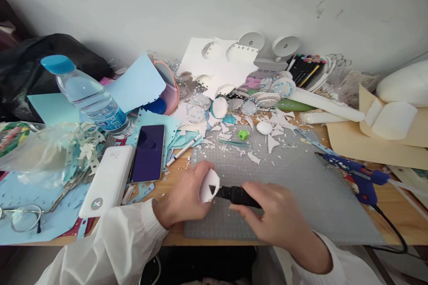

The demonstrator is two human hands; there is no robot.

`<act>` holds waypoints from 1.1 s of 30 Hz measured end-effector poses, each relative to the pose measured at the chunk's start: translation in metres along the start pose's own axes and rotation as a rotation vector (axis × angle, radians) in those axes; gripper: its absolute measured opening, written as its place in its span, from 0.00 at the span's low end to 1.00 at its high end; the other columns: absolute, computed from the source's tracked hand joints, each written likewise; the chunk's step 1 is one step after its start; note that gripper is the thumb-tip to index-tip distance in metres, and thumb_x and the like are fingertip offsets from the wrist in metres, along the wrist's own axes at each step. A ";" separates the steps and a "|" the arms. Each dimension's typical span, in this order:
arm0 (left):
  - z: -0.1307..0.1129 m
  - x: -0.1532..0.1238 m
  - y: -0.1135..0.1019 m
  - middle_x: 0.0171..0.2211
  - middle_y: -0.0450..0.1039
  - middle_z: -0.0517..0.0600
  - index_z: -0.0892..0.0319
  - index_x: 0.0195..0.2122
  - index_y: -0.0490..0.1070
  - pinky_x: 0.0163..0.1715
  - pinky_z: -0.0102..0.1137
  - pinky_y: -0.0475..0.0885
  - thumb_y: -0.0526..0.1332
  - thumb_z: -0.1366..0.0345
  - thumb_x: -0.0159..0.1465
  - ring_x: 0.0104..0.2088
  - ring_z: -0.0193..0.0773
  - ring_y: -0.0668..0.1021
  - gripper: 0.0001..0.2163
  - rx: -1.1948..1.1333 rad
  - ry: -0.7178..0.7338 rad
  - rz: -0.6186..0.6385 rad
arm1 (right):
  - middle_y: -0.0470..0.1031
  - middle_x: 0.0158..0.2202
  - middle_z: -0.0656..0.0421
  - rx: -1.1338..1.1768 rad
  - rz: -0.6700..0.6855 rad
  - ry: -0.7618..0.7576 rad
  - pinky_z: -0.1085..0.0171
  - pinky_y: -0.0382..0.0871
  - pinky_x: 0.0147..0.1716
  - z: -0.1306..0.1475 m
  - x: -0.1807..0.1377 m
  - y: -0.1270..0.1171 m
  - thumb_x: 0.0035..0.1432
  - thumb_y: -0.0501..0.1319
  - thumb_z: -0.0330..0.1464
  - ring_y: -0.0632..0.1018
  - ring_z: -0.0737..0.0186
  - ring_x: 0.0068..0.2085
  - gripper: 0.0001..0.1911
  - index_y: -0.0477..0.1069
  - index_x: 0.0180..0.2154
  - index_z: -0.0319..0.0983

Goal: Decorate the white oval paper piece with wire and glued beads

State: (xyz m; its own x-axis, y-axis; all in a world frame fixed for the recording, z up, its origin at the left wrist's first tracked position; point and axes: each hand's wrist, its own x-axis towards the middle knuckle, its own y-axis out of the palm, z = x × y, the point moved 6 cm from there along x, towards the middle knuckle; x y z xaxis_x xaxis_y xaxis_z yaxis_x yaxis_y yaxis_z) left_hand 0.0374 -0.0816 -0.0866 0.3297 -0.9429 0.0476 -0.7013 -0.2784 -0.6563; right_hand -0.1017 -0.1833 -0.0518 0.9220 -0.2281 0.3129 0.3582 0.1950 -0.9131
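Observation:
My left hand (185,198) is closed around a small white rounded piece (209,185) with a black triangle drawn on it, held just above the grey cutting mat (301,196). My right hand (279,220) grips a black marker (236,194), its tip touching the white piece. Both sleeves are white. White paper scraps (272,140) and a green sharpener (244,134) lie on the mat's far edge.
A blue glue gun (359,178) with a black cord lies at the right. A phone (149,152), white power bank (109,178), water bottle (90,98) and glasses (22,217) sit at the left. Markers (306,69), foam shapes and paper crowd the back by the wall.

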 end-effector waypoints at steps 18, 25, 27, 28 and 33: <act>-0.006 0.000 0.005 0.41 0.70 0.51 0.57 0.50 0.59 0.38 0.37 0.68 0.61 0.66 0.56 0.38 0.43 0.74 0.20 -0.109 0.096 0.111 | 0.77 0.28 0.65 0.500 0.154 0.220 0.70 0.66 0.27 0.002 0.006 0.015 0.58 0.59 0.32 0.78 0.66 0.26 0.09 0.71 0.42 0.44; -0.017 0.002 -0.001 0.51 0.64 0.56 0.58 0.52 0.63 0.54 0.42 0.65 0.61 0.68 0.58 0.52 0.47 0.69 0.20 -0.177 0.289 0.057 | 0.79 0.28 0.62 0.280 0.004 0.379 0.67 0.66 0.26 -0.034 0.009 0.012 0.58 0.57 0.33 0.80 0.60 0.28 0.06 0.71 0.38 0.43; -0.018 0.001 -0.002 0.54 0.63 0.56 0.57 0.55 0.62 0.58 0.41 0.63 0.60 0.69 0.60 0.55 0.47 0.67 0.22 -0.222 0.290 0.059 | 0.80 0.28 0.61 0.112 -0.040 0.468 0.66 0.64 0.23 -0.048 0.006 0.003 0.59 0.59 0.39 0.79 0.58 0.25 0.12 0.71 0.44 0.43; -0.017 0.001 -0.002 0.54 0.63 0.55 0.57 0.56 0.61 0.57 0.41 0.64 0.59 0.71 0.59 0.55 0.46 0.68 0.23 -0.237 0.277 0.062 | 0.80 0.26 0.61 0.045 -0.043 0.474 0.66 0.63 0.22 -0.051 0.005 -0.001 0.59 0.60 0.42 0.79 0.58 0.23 0.16 0.70 0.46 0.42; -0.012 0.000 0.000 0.48 0.65 0.53 0.57 0.56 0.59 0.51 0.39 0.68 0.59 0.76 0.52 0.49 0.45 0.71 0.29 -0.191 0.160 0.059 | 0.75 0.20 0.61 -0.009 -0.029 0.147 0.66 0.58 0.22 -0.021 0.002 -0.009 0.63 0.54 0.50 0.76 0.62 0.21 0.21 0.70 0.32 0.40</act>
State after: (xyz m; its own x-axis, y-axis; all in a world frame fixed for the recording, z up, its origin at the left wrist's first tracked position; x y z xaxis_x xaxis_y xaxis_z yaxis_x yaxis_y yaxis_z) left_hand 0.0301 -0.0841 -0.0774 0.1907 -0.9713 0.1422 -0.8282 -0.2369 -0.5079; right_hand -0.1063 -0.2052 -0.0486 0.8796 -0.3710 0.2978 0.3820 0.1779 -0.9069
